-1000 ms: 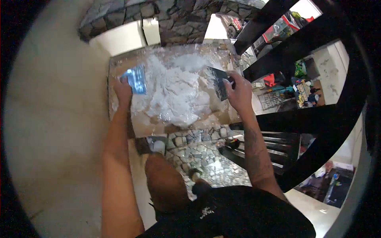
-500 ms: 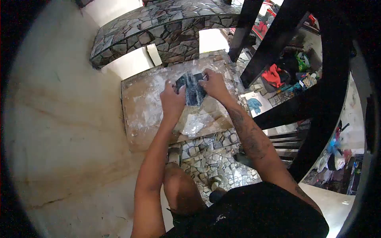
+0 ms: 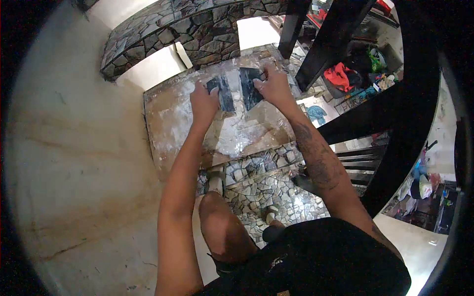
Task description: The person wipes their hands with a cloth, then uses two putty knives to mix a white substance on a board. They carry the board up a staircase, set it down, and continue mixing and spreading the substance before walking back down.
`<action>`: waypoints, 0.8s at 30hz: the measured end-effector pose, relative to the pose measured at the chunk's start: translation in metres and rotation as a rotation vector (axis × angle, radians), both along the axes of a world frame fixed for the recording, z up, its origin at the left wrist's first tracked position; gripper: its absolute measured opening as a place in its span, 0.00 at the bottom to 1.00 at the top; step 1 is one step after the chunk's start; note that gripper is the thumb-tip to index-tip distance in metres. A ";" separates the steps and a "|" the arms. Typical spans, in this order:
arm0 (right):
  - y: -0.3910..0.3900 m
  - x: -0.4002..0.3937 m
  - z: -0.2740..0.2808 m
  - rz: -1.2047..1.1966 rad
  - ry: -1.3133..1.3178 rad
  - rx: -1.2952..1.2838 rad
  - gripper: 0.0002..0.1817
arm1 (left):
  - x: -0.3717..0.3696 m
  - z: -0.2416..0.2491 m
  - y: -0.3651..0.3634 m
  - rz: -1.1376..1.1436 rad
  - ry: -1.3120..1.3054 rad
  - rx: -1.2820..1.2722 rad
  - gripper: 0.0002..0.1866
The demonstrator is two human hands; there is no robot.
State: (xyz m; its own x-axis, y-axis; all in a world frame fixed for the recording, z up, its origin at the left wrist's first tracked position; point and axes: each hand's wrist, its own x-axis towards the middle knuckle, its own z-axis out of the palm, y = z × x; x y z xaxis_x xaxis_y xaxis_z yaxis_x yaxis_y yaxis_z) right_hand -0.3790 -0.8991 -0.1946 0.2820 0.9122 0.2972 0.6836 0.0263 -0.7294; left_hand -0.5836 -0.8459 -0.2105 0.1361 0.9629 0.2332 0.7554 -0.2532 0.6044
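Note:
Two dark, flat rectangular pieces, seemingly sandpaper with whitish dust on them, are held apart over the board. My left hand (image 3: 203,103) pinches the left piece of sandpaper (image 3: 225,93) by its outer edge, thumb on top. The right piece of sandpaper (image 3: 249,88) is gripped along its outer side by my right hand (image 3: 274,86), with the thumb on its face. A narrow gap separates the two pieces. Beneath both hands lies a worn brown board (image 3: 170,130) smeared with white dust or plaster.
A stone-clad ledge (image 3: 197,34) curves behind the board, and a plain stained wall (image 3: 79,163) stands at left. Black railing bars (image 3: 335,44) rise at right, with a red cloth (image 3: 339,76) and clutter beyond. Stone-chip steps (image 3: 261,192) are below, by my legs.
The single creased dark sheet held between both hands is now two separate pieces, one in each hand. My hands have moved slightly apart, and the view has shifted a little.

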 end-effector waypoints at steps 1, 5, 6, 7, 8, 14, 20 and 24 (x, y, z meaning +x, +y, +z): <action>-0.001 0.002 -0.002 -0.008 -0.032 -0.005 0.18 | -0.002 0.007 -0.004 0.034 -0.014 0.010 0.25; -0.019 0.011 -0.006 0.104 -0.185 0.015 0.14 | -0.028 0.003 -0.004 0.150 0.015 0.148 0.21; -0.031 0.010 -0.008 0.173 -0.228 0.023 0.13 | -0.045 -0.007 0.000 0.176 0.045 0.200 0.21; -0.045 0.008 -0.016 0.230 -0.307 0.029 0.09 | -0.065 -0.018 0.007 0.239 0.135 0.180 0.20; -0.058 0.005 -0.028 0.314 -0.436 0.070 0.09 | -0.086 -0.029 0.019 0.302 0.226 0.164 0.18; -0.128 -0.038 -0.064 0.557 -0.316 0.202 0.11 | -0.177 -0.114 0.045 0.471 -0.259 0.088 0.17; -0.146 -0.066 -0.082 0.745 -0.573 0.246 0.10 | -0.183 -0.142 0.050 0.590 -0.203 0.010 0.17; -0.148 -0.093 -0.101 0.730 -0.462 0.243 0.11 | -0.168 -0.128 0.040 0.604 -0.265 0.144 0.18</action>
